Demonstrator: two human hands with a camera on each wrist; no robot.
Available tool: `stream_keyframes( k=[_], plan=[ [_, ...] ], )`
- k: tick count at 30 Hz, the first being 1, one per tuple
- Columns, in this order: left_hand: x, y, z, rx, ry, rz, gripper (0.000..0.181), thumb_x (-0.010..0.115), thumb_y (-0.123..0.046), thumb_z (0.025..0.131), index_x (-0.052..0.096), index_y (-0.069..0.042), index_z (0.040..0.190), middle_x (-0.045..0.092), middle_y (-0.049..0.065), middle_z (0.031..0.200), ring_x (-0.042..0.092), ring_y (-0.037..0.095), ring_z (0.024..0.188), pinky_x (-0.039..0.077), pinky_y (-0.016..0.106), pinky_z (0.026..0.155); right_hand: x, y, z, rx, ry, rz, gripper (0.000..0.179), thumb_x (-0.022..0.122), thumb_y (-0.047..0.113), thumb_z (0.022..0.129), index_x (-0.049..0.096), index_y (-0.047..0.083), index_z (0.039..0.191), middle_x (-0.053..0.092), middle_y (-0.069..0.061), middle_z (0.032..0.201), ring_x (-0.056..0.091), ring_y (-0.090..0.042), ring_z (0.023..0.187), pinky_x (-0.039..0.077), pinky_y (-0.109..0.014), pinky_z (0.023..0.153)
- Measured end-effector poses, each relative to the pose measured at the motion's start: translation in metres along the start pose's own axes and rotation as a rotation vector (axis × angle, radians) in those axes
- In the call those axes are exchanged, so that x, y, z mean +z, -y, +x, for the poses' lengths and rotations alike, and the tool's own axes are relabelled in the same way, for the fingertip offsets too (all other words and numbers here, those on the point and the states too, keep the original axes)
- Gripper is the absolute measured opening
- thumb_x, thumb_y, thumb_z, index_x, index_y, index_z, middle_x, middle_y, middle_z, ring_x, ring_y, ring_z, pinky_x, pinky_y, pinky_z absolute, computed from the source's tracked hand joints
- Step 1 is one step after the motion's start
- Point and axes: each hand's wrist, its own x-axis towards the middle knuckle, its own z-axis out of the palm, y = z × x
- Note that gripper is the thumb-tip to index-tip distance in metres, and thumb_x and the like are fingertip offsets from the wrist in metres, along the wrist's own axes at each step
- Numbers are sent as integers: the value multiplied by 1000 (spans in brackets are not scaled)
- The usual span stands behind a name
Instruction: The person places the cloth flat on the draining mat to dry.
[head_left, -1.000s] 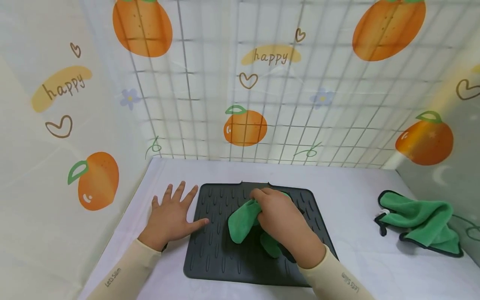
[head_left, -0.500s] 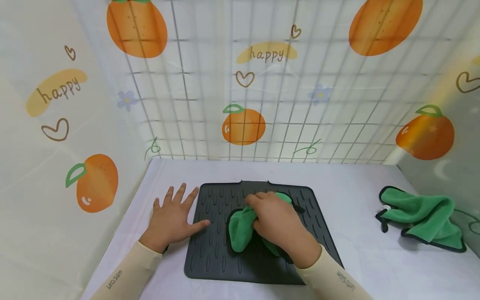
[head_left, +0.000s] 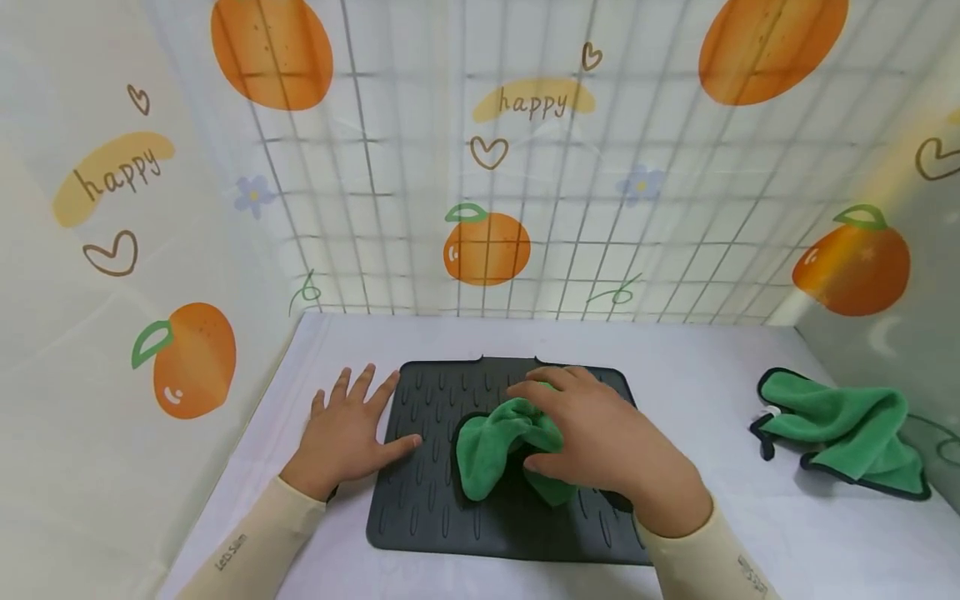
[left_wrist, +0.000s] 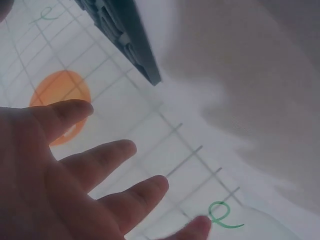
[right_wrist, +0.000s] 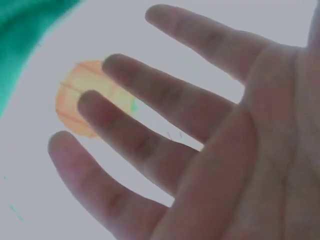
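Note:
A crumpled green cloth [head_left: 487,454] with dark edging lies bunched on the dark grey ribbed mat [head_left: 427,525]. Over its right part hovers my right hand [head_left: 600,433], fingers spread and holding nothing; the right wrist view shows its fingers [right_wrist: 145,145] straight and apart, with green fabric at the upper left. Part of the cloth is hidden beneath this hand. My left hand [head_left: 345,437] lies splayed at the mat's left edge, its thumb reaching over the ribs. Its spread fingers [left_wrist: 100,162] appear in the left wrist view near a corner of the mat.
A second green cloth [head_left: 847,437] with dark edging and a small loop lies rumpled on the white tabletop [head_left: 697,400] at the right. Hangings printed with oranges [head_left: 487,250] enclose the back and both sides.
My right hand has let go of the cloth, spread its fingers and shifted right. The cloth stays bunched on the mat. My left hand has barely moved.

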Motion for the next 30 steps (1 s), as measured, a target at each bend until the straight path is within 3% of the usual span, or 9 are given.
stream_keyframes(
  k=[5, 8, 14, 17, 22, 26, 30],
  plan=[
    [-4, -9, 6, 35, -8, -30, 104, 50, -92, 85, 34, -28, 167, 36, 14, 168, 27, 48, 154, 27, 78, 110, -31, -13, -17, 33, -39, 48, 79, 93, 39, 81, 58, 24, 150, 56, -5, 149, 53, -34, 134, 50, -58, 100],
    [-14, -16, 13, 61, -22, -37, 103, 49, -91, 86, 34, -28, 167, 38, 15, 166, 30, 48, 153, 31, 77, 109, -42, -23, -23, 48, -65, 51, 77, 92, 35, 82, 57, 22, 150, 57, -4, 147, 54, -35, 133, 50, -59, 101],
    [-49, -30, 39, 97, -118, -71, 99, 54, -84, 90, 35, -23, 166, 42, 16, 163, 38, 48, 148, 41, 70, 106, -45, -44, -22, 96, -83, 52, 75, 91, 26, 84, 56, 16, 150, 58, -9, 145, 56, -38, 131, 47, -61, 102],
    [-56, -42, 51, 120, -153, -96, 95, 58, -78, 93, 34, -22, 167, 44, 16, 162, 41, 46, 146, 43, 67, 106, -37, -56, -15, 143, -72, 70, 76, 89, 24, 87, 53, 13, 153, 57, -14, 147, 55, -40, 132, 47, -62, 102],
    [-39, -62, 59, 170, -139, -83, 86, 66, -65, 96, 37, -22, 165, 53, 14, 154, 52, 40, 139, 50, 61, 101, -12, -74, -2, 200, -8, 116, 77, 85, 24, 91, 47, 13, 157, 54, -18, 149, 54, -40, 134, 48, -62, 103],
    [-20, -71, 59, 195, -67, -42, 78, 69, -61, 97, 47, -21, 160, 64, 8, 143, 64, 31, 125, 57, 54, 90, 5, -85, 4, 231, 47, 135, 79, 83, 26, 92, 44, 11, 159, 54, -21, 149, 54, -43, 134, 47, -63, 103],
    [-11, -76, 60, 189, 3, -3, 65, 70, -58, 97, 63, -16, 147, 75, 5, 124, 73, 25, 103, 60, 50, 76, 22, -96, 9, 266, 108, 170, 82, 84, 23, 91, 41, 5, 159, 56, -23, 148, 55, -43, 134, 47, -62, 103]
  ],
)
